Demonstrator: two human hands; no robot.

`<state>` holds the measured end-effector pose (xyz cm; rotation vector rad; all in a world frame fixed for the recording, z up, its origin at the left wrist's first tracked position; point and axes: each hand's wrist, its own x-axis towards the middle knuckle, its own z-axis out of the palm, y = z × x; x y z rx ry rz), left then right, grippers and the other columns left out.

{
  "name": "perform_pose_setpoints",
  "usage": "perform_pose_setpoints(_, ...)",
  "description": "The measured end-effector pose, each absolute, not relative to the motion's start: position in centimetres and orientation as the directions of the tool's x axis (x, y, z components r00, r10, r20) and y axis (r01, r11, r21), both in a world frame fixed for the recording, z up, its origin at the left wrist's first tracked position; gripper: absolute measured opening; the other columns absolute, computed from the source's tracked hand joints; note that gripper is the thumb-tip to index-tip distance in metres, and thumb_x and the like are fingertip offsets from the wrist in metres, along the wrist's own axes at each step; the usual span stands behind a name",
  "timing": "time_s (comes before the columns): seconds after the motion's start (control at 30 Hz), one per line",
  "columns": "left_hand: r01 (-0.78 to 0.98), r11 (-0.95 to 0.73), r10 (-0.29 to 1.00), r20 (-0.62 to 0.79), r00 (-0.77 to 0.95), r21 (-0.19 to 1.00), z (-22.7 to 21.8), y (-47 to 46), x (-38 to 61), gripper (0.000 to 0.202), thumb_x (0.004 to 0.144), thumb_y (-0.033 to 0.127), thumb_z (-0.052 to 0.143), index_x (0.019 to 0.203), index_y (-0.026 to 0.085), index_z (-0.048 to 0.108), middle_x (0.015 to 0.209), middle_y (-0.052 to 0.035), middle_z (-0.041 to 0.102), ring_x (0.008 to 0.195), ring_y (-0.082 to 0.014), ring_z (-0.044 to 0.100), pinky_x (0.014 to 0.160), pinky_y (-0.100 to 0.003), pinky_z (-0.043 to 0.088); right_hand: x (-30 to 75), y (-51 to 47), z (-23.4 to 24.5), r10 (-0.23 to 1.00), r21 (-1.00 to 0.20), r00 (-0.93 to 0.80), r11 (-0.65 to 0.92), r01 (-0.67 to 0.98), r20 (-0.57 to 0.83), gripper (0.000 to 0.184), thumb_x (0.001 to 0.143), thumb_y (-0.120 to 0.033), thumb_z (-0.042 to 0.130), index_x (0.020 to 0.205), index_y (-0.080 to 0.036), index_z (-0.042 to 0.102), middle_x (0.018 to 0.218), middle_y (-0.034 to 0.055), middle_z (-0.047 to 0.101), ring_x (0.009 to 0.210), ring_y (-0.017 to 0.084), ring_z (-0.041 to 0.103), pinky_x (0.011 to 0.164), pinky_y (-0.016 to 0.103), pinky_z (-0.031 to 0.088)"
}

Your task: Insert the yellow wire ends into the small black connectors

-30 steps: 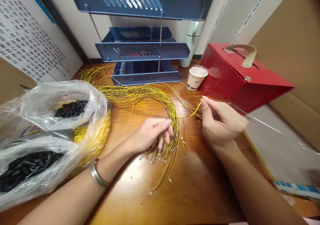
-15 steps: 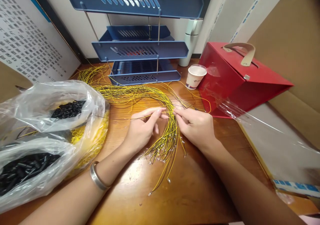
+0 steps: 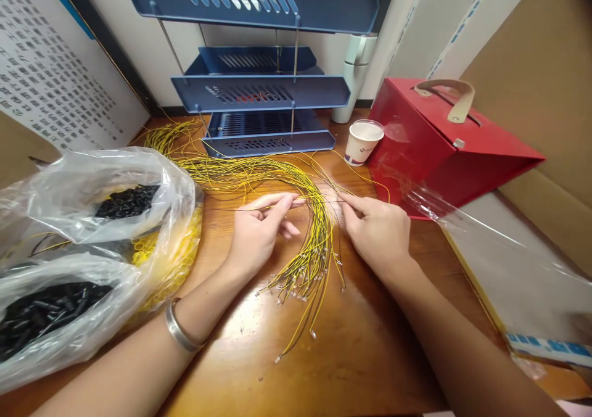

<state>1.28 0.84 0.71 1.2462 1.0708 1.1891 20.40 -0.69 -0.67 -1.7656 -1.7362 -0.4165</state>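
Observation:
My left hand [image 3: 255, 233] pinches a thin wire [image 3: 222, 210] between thumb and forefinger, its other fingers loosely curled. The dark tail of that wire sticks out to the left. Across a gap, my right hand [image 3: 380, 229] is closed in a pinch on the wire too, and a thin stretch spans between the hands over the bundle. Beneath that span runs a bundle of yellow and black wires [image 3: 319, 235], curving toward me. Small clear-tipped ends [image 3: 300, 284] fan out at its near side. The exact fingertip contact is too small to make out.
On the left lie clear plastic bags [image 3: 99, 235] with black pieces [image 3: 50, 309] and yellow loops [image 3: 173, 263]. A blue tiered rack [image 3: 259, 90] stands behind, with a pale bottle [image 3: 351, 87] beside it. A paper cup [image 3: 363, 144] and red box [image 3: 416, 139] are at the right.
My right hand has moved right, away from the bundle, and my left hand slightly left. The gap between them has widened, with the thin wire stretched across it.

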Motion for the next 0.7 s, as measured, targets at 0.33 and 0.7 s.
perform_pose_setpoints(0.33, -0.049, -0.026, 0.981, 0.035, 0.189, 0.998, 0.6, 0.8, 1.3, 0.030, 0.085, 0.037, 0.066, 0.100, 0.012, 0.071, 0.101, -0.0111, 0.077, 0.051, -0.0089, 0.066, 0.050, -0.019, 0.056, 19.1, -1.2, -0.8, 0.654, -0.225, -0.171, 0.476, 0.850, 0.737, 0.018, 0.089, -0.023, 0.062, 0.096, -0.018, 0.077, 0.071, 0.0021, 0.075, 0.057, 0.011, 0.064, 0.058, 0.022, 0.047)
perform_pose_setpoints(0.7, -0.083, -0.002, 0.991, 0.013, 0.131, 0.997, 0.7, 0.9, 1.3, 0.027, 0.085, 0.037, 0.067, 0.097, 0.013, 0.071, 0.103, -0.0114, 0.076, 0.049, -0.0081, 0.065, 0.048, -0.018, 0.054, 20.7, -0.9, -0.6, 0.736, -0.253, -0.034, 0.275, 0.927, 0.676, 0.019, 0.088, -0.024, 0.061, 0.093, -0.021, 0.079, 0.077, 0.0015, 0.077, 0.063, 0.015, 0.068, 0.058, 0.026, 0.046)
